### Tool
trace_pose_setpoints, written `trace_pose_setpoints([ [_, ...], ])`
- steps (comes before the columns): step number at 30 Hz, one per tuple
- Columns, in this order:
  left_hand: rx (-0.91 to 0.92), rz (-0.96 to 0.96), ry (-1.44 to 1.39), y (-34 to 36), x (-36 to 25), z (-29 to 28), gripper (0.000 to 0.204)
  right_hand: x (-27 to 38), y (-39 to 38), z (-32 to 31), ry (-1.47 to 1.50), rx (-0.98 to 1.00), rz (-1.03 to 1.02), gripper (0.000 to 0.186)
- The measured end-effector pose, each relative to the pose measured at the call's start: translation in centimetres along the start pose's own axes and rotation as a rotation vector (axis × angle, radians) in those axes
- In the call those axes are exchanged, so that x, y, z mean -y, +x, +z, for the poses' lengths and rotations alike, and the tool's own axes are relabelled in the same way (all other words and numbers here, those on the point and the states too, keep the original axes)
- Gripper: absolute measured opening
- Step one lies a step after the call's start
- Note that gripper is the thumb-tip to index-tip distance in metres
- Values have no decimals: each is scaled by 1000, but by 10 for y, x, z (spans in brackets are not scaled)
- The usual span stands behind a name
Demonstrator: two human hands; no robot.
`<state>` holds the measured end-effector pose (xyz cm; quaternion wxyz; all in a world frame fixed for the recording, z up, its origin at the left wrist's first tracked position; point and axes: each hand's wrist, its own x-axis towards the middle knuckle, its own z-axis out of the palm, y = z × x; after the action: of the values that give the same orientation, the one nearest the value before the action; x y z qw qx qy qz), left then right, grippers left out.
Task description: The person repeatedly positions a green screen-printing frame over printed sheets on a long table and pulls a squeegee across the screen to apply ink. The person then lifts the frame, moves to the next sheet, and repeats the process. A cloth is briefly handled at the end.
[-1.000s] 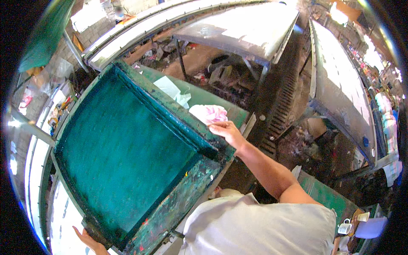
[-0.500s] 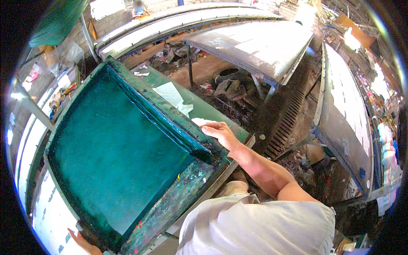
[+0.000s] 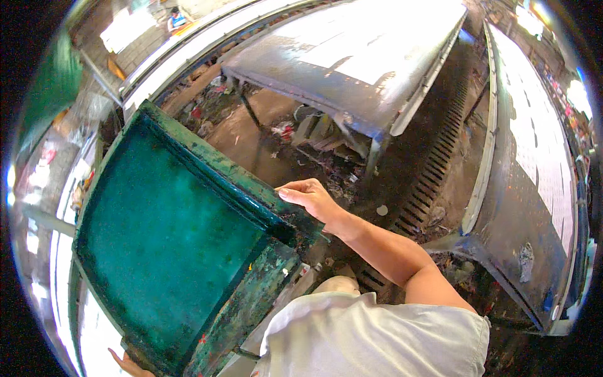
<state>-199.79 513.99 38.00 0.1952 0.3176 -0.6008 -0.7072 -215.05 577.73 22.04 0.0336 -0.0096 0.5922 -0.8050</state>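
Observation:
A large screen printing frame [image 3: 173, 245] lies tilted in front of me, its sunken middle coated teal and its rim crusted with dark green and specks of paint. My right hand [image 3: 312, 200] grips the right rim near the far corner, thumb on top and fingers curled over the edge. Down at the lower left, my left hand [image 3: 129, 364] holds the near-left edge; only some fingers and part of the back of the hand show, the rest being cut off or hidden by the frame.
A long table [image 3: 301, 78] with white sheets stands ahead, and another sheet-covered table [image 3: 521, 182] runs along the right. Between them a slotted drain [image 3: 433, 163] crosses the littered floor. A green cloth [image 3: 53, 88] hangs at far left. A person [image 3: 178, 20] sits in the far background.
The view has swung to the right. The frame, held by both hands, has come away from the green board and white cloth, which no longer show beside it.

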Motion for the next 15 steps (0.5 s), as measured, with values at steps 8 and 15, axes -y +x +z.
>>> trace_pose_setpoints([
  [8, 101, -30, 16, -4, 23, 154, 89, 59, -40, -152, 108, -184, -40, 34],
  [15, 323, 5, 132, 71, 92, 201, 89, 110, -93, -210, 78, -259, -131, 32],
])
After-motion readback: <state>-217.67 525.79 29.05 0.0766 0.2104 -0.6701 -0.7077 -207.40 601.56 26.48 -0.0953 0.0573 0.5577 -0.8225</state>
